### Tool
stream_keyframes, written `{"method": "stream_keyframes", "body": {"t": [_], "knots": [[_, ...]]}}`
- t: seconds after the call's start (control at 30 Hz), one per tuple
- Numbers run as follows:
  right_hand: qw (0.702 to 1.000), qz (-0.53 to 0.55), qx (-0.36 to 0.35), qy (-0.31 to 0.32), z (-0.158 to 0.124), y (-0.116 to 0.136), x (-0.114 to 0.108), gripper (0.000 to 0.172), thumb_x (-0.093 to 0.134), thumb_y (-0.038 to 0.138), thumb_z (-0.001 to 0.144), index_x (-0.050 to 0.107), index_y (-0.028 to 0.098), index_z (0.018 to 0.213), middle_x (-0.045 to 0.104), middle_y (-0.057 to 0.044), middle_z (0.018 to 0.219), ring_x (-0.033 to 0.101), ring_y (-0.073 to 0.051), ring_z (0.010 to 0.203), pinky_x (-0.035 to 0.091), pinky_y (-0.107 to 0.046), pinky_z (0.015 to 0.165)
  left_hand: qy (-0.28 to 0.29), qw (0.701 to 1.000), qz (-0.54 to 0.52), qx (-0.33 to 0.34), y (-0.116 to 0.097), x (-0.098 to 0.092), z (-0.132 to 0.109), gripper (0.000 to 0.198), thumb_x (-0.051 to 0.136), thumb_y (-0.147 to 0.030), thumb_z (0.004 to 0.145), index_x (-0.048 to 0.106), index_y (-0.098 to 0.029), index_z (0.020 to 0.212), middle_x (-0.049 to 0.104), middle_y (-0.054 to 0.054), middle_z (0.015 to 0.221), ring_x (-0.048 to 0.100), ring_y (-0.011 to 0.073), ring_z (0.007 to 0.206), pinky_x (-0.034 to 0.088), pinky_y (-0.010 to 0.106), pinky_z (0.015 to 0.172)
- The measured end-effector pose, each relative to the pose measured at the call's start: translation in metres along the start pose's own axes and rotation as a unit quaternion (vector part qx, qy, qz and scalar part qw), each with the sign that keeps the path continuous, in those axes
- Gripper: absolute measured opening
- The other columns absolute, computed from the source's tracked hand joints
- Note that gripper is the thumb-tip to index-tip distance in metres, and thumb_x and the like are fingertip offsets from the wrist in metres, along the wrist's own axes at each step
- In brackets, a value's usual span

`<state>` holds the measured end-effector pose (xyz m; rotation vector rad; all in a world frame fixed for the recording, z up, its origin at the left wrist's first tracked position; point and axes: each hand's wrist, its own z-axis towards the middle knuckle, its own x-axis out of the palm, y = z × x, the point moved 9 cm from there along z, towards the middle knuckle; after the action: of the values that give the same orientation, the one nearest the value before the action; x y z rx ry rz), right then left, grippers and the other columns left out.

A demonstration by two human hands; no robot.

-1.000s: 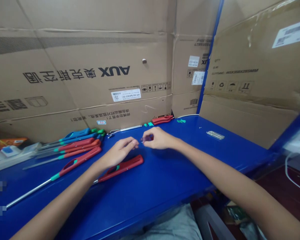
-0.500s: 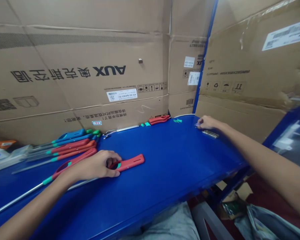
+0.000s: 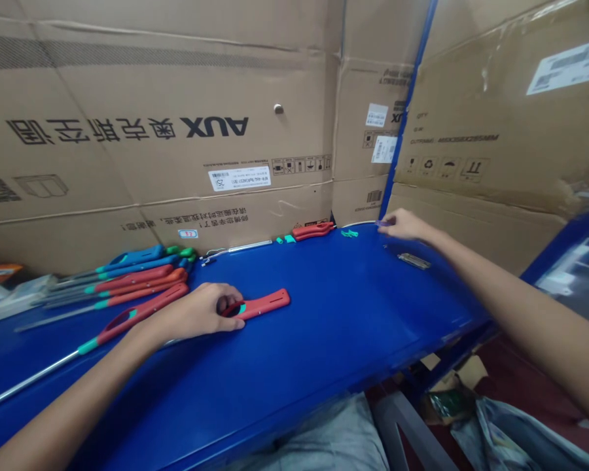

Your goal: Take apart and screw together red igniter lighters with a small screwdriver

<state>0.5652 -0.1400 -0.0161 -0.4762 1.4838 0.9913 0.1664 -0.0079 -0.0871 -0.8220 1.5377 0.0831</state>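
My left hand (image 3: 209,311) is closed around the trigger end of a red long-nosed gas lighter (image 3: 267,304) with a green trigger, lying on the blue table. Part of its metal tube is hidden under my wrist. Farther back on the right, my right hand (image 3: 405,226) pinches a small purple piece (image 3: 383,223), too blurred to name. Just below those fingertips lie tiny metal bits (image 3: 385,246). A silvery bundle of thin metal parts (image 3: 413,261) rests nearby. Another red lighter (image 3: 142,309) lies beyond my left forearm.
Several blue and red lighters (image 3: 137,281) are piled at left. Along the back cardboard wall (image 3: 167,163) sit a metal tube (image 3: 250,246), red handle shells (image 3: 313,230) and green pieces (image 3: 349,233). The table's front edge (image 3: 324,396) runs near my lap.
My right hand has lifted slightly up and away from the table with the purple piece, uncovering tiny metal bits. My left hand stays on the lighter. The view has shifted slightly.
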Motion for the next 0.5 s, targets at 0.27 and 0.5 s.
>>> {"method": "stream_keyframes", "body": {"t": [0.27, 0.5], "knots": [[0.93, 0.11, -0.326, 0.127, -0.077, 0.216, 0.062, 0.027, 0.048, 0.037, 0.09, 0.051, 0.013, 0.076, 0.058, -0.004, 0.076, 0.049, -0.012, 0.066, 0.035, -0.024, 0.06, -0.077, 0.993, 0.033, 0.082, -0.005, -0.001, -0.007, 0.05, 0.059, -0.036, 0.07, 0.06, -0.017, 0.116, 0.062, 0.005, 0.104, 0.058, 0.0183, 0.089, 0.045, 0.026, 0.079], [0.866, 0.022, -0.44, 0.237, -0.129, 0.297, 0.141, 0.047, 0.074, 0.05, 0.062, 0.045, 0.016, 0.078, 0.055, -0.005, 0.083, 0.045, -0.015, 0.069, 0.032, -0.025, 0.055, -0.022, 0.998, 0.016, 0.049, 0.015, -0.004, -0.019, 0.024, 0.054, -0.037, 0.077, 0.065, -0.018, 0.087, 0.064, 0.002, 0.081, 0.056, 0.0146, 0.069, 0.041, 0.024, 0.062]]}}
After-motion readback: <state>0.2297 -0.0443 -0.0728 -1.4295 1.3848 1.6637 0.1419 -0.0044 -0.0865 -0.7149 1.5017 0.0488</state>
